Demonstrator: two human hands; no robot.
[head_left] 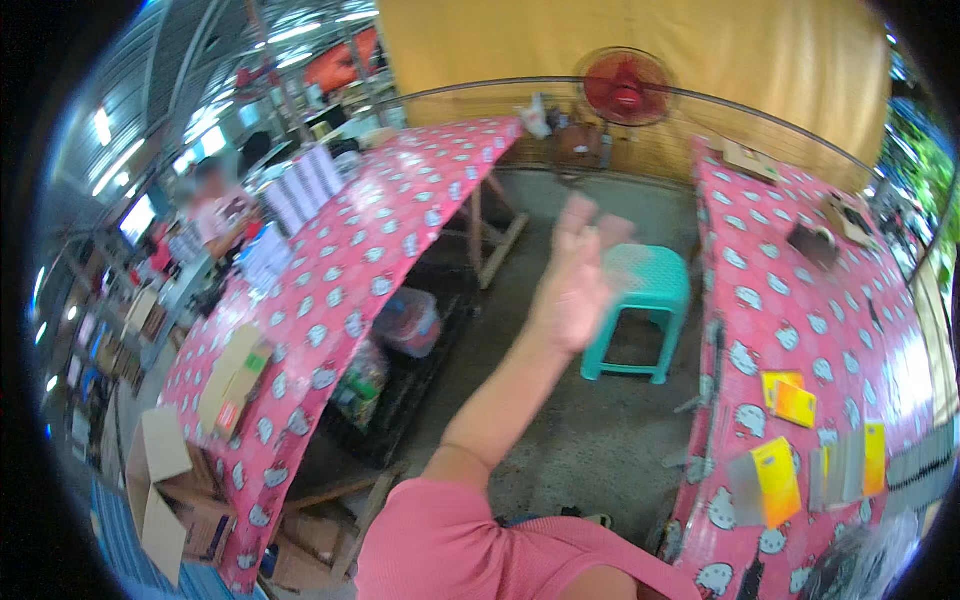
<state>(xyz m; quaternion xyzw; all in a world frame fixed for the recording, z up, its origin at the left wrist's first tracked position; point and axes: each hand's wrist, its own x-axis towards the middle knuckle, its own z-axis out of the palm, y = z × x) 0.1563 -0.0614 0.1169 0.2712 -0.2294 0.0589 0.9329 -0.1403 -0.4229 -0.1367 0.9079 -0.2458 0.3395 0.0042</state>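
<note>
Head view catches the person's left hand stretched out between two pink-covered tables, blurred, its fingers extended and loosely apart with nothing visible in them. The right hand is out of sight, so its fingers cannot be told. Nearest the left hand is the green stool, upright on the concrete floor; whether they touch is unclear. On the right table, yellow packs lie beside grey bundles with yellow ends, apparently sorted into groups. On the left table lies a flattened carton. With no object visibly in hand, no handling step looks under way; what is finished or left cannot be judged.
</note>
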